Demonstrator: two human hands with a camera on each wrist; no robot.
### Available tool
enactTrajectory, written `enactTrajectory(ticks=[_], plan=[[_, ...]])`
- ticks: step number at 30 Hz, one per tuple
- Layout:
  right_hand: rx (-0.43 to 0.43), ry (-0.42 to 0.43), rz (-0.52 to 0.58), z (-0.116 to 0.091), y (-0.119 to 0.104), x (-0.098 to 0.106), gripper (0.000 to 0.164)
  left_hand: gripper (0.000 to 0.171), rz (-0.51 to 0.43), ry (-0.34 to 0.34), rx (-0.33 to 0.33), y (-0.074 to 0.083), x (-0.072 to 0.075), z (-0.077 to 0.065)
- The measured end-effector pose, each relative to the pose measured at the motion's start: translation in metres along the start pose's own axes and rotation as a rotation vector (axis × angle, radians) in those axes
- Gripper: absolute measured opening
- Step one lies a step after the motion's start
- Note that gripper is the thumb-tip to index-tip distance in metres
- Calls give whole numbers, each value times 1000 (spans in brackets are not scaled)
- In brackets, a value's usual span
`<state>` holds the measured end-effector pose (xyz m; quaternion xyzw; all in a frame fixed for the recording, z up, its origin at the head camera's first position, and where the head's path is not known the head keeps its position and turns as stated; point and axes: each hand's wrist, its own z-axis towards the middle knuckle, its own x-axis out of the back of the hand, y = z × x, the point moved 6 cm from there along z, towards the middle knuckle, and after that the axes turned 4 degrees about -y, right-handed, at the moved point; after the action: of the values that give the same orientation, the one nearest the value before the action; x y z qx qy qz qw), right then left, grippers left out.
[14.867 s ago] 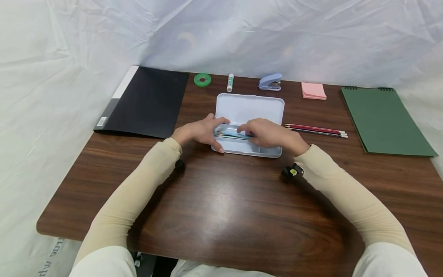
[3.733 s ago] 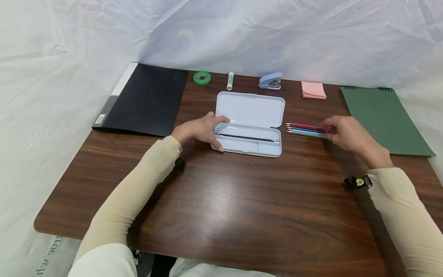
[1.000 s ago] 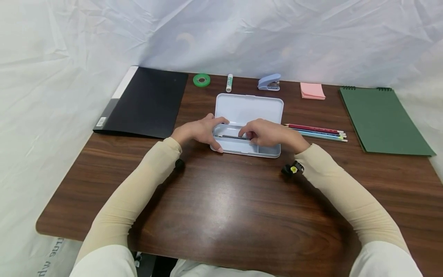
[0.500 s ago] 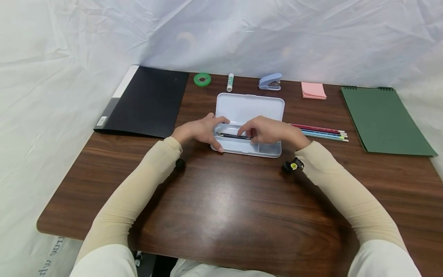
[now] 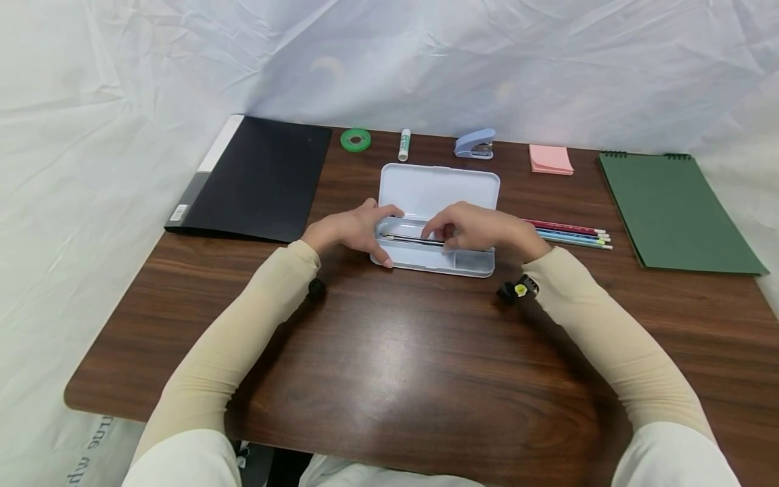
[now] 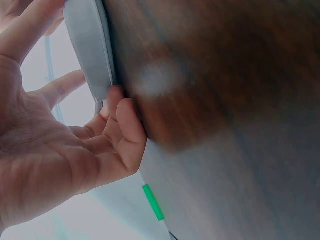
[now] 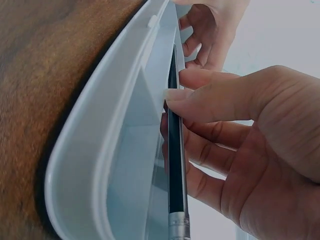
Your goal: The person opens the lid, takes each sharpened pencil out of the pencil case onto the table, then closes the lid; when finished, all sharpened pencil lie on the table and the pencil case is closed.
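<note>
A white hinged pencil case [image 5: 414, 256] lies with its lid raised near the middle of the table. My left hand [image 5: 358, 230] grips its left end, thumb at the front edge and index finger near the hinge; the left wrist view has fingers round the case's edge [image 6: 95, 55]. Over the long compartment, my right hand [image 5: 475, 227] pinches a black pencil [image 7: 174, 155] between thumb and fingers. Its metal ferrule [image 7: 179, 225] points toward the right end, and the sharpened end lies toward my left hand. Right of the case, several red, dark and light blue pencils [image 5: 572, 234] lie side by side, partly behind my right wrist.
A black folder [image 5: 262, 179] lies at the left and a green spiral pad [image 5: 675, 213] at the right. Along the back stand green tape [image 5: 356, 140], a glue stick [image 5: 404, 145], a blue stapler [image 5: 475, 144] and pink sticky notes [image 5: 550, 159].
Light blue pencils left the case and joined the row at the right. My right hand came back to the case, took the black pencil and shifted slightly right. My left hand stayed put.
</note>
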<state>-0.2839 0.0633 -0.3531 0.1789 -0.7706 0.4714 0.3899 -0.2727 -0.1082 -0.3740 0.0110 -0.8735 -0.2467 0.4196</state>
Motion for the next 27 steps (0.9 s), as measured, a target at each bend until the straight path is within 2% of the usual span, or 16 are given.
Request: enactTrajectory(ticks=[16, 27], plan=[[32, 58, -23, -25, 10, 6, 38, 98, -13, 7, -3, -1, -1, 0], [-20, 104, -18, -55, 24, 12, 35, 99, -17, 6, -11, -2, 0, -1]])
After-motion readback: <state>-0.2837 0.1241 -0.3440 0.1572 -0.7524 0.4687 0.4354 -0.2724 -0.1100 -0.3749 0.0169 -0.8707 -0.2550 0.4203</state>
